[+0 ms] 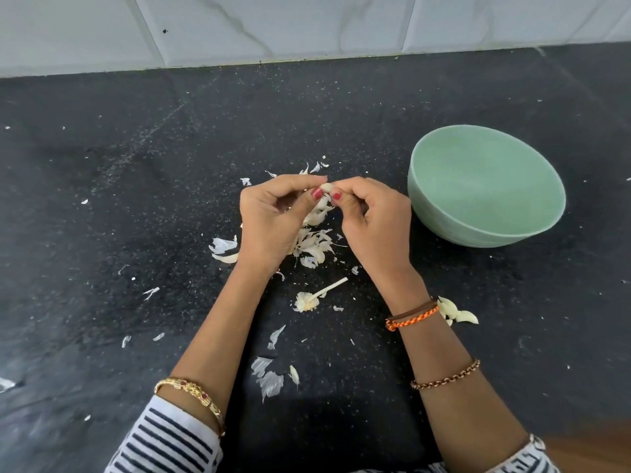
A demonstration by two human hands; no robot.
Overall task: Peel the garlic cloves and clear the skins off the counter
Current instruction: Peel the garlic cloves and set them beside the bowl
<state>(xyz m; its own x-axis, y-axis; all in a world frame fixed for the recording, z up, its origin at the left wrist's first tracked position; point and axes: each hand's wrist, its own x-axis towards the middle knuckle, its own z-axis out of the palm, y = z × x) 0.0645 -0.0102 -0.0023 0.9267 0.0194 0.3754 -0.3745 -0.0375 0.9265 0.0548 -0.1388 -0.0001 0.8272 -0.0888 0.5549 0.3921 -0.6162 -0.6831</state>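
My left hand [273, 220] and my right hand [374, 220] meet above the black counter [136, 199], both pinching one small pale garlic clove [326, 187] between thumbs and fingertips. Under and between the hands lies a heap of white garlic skins [316, 240]. A stripped garlic stem with its root base [312, 298] lies just below the heap. More loose skins [269, 377] are scattered nearer to me, and a few pale pieces [457, 314] lie beside my right wrist. A pale green bowl [444, 230] stands to the right of my right hand; what I can see of its inside looks empty.
White marbled wall tiles [307, 25] run along the back of the counter. Small skin flakes [150, 292] dot the counter to the left. My striped sleeve [164, 438] sits at the bottom left.
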